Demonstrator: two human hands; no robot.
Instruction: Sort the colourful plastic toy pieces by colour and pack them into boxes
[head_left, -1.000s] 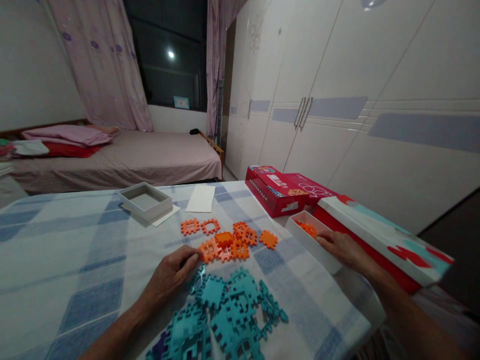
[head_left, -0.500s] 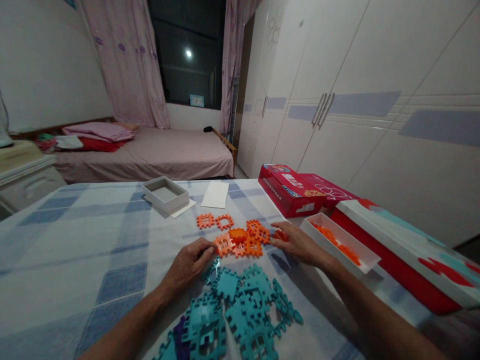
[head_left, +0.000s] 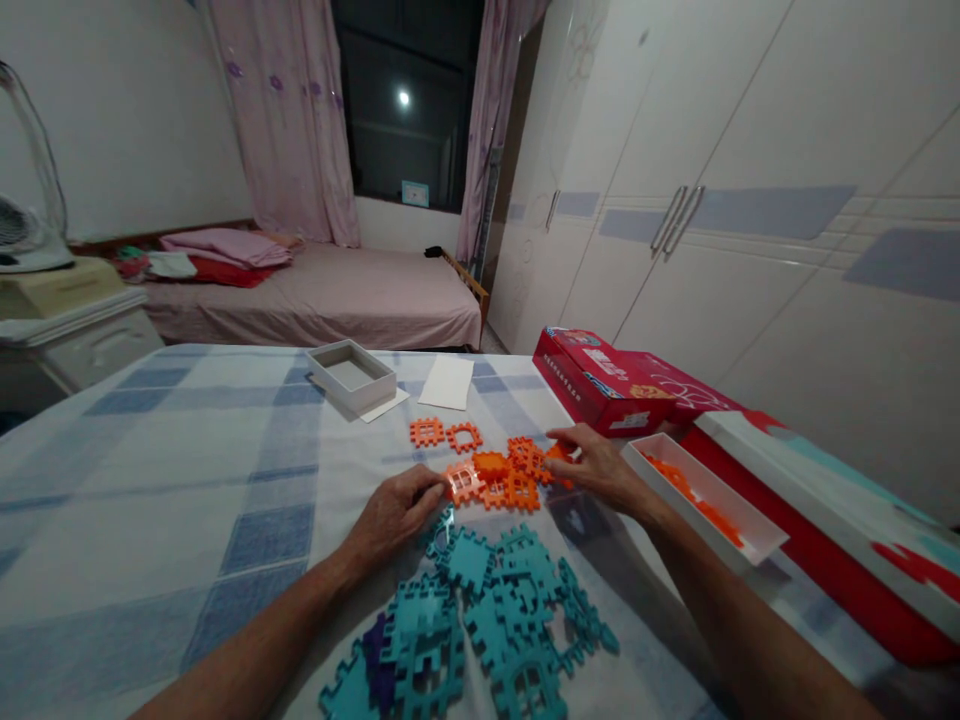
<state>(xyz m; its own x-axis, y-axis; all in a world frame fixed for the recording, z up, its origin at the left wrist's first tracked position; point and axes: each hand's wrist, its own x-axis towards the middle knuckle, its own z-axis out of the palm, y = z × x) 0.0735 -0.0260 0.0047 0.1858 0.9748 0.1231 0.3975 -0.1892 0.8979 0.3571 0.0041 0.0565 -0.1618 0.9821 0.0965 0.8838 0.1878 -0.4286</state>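
My left hand (head_left: pixel 401 508) rests on the cloth with its fingers curled and the thumb against the forefinger, closed at the left edge of a pale orange window-shaped building piece (head_left: pixel 463 482). Between the thumb and fingers of my right hand (head_left: pixel 596 468) is an orange building piece (head_left: pixel 559 456), at the right side of the orange pile. That pile holds several notched interlocking pieces (head_left: pixel 523 490). Behind it lie two separate orange frame pieces, one squarish (head_left: pixel 427 432) and one with a rounded opening (head_left: pixel 466 437). Nearer to me spreads a heap of teal pieces (head_left: pixel 499 610), with a purple piece (head_left: pixel 379 660) among them.
A white tray (head_left: pixel 750 520) with orange pieces stands to the right, beside a red box (head_left: pixel 600 385) and a long white-and-red box (head_left: pixel 832 510). A grey open box (head_left: pixel 352 375) and a white card (head_left: pixel 446 383) lie at the back of the checked tablecloth (head_left: pixel 247 480).
The view has turned a little left, so things sit further right. My right hand has brought its orange piece closer to the pile; my left hand stays at the pale orange piece.
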